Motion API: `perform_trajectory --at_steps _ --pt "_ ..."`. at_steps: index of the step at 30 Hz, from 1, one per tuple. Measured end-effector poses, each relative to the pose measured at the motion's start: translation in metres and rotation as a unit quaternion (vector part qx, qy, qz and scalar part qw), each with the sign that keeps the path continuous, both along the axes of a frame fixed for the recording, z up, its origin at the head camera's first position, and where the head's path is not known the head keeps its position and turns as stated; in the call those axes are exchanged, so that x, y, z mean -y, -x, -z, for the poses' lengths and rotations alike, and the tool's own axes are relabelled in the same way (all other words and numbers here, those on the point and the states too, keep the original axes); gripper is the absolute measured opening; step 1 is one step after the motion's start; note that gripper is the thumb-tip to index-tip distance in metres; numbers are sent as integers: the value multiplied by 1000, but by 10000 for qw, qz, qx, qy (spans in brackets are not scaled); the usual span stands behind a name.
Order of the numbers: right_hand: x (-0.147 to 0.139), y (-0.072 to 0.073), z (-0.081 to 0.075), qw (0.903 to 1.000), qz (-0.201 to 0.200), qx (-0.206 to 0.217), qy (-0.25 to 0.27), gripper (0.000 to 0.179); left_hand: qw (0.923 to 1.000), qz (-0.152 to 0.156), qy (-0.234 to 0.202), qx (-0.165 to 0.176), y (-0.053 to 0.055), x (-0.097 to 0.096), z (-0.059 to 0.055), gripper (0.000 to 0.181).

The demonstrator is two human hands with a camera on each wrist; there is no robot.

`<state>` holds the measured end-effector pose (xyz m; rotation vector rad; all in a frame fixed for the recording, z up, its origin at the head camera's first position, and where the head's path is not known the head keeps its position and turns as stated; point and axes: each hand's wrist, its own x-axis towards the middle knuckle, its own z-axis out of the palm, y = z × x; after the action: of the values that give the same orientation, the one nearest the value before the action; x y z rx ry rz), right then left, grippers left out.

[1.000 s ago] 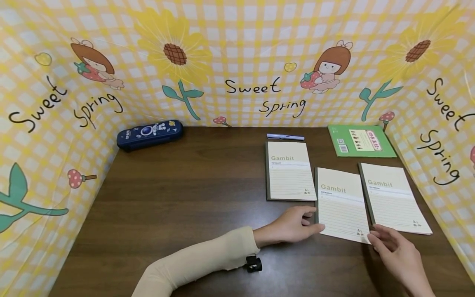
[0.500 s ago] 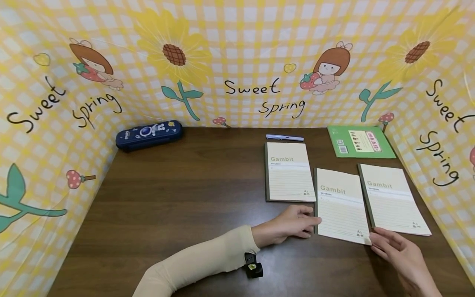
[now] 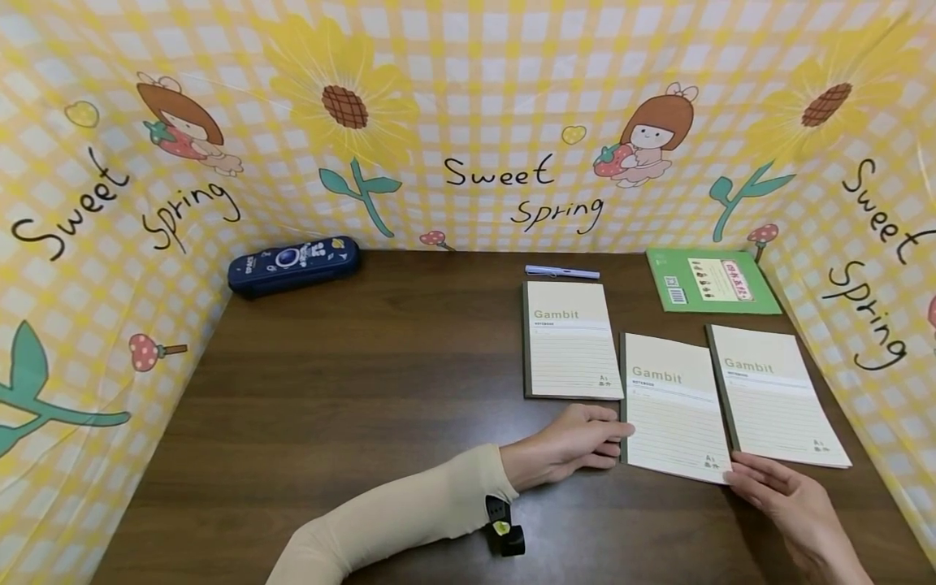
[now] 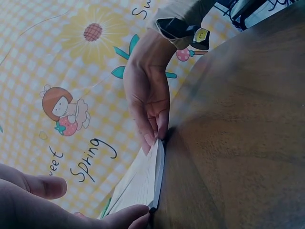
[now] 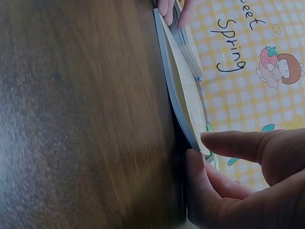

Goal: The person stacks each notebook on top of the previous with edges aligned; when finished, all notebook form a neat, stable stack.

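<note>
Three cream "Gambit" notebooks with dark spines lie on the right half of the table. My left hand point(image 3: 570, 443) holds the middle notebook point(image 3: 673, 414) at its spine near the bottom, one fingertip lying over the cover. At the lower right corner of that notebook, my right hand point(image 3: 793, 504) pinches it, thumb on the cover. The pages bow a little apart along the near edge in the right wrist view. The left notebook point(image 3: 570, 341) sits slightly farther back, and the right notebook point(image 3: 778, 398) lies close beside the middle one.
Behind the left notebook lies a light blue pen point(image 3: 561, 270). A green book point(image 3: 712, 280) is at the back right, and a navy space-themed pencil case point(image 3: 295, 266) at the back left. Yellow checked cloth point(image 3: 483, 97) walls the brown table point(image 3: 380, 357) on three sides.
My left hand's fingers have drawn in at the spine of the middle notebook, its fingertip moving slightly left. My right hand has shifted a little at the corner. The notebooks have barely moved.
</note>
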<state>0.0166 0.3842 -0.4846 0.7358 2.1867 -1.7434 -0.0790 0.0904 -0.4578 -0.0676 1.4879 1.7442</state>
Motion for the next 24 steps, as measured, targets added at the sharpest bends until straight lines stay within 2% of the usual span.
perform_trajectory --at_steps 3,6,12,19,24 --pt "-2 1 -2 9985 -169 204 -480 22 9999 -34 -81 66 0 -1 2 58" --pt "-4 2 -4 9979 -184 391 -487 23 9997 -73 -169 160 -1 -1 4 59" --pt "-9 1 -5 9991 -58 405 75 30 9995 -15 -279 176 -1 -2 8 63" --pt "-11 -2 -8 9976 5 371 592 30 9993 188 -112 -313 -3 -4 16 51" --pt "-12 -2 -12 9964 3 342 775 28 9987 -216 -248 -378 -3 -5 19 40"
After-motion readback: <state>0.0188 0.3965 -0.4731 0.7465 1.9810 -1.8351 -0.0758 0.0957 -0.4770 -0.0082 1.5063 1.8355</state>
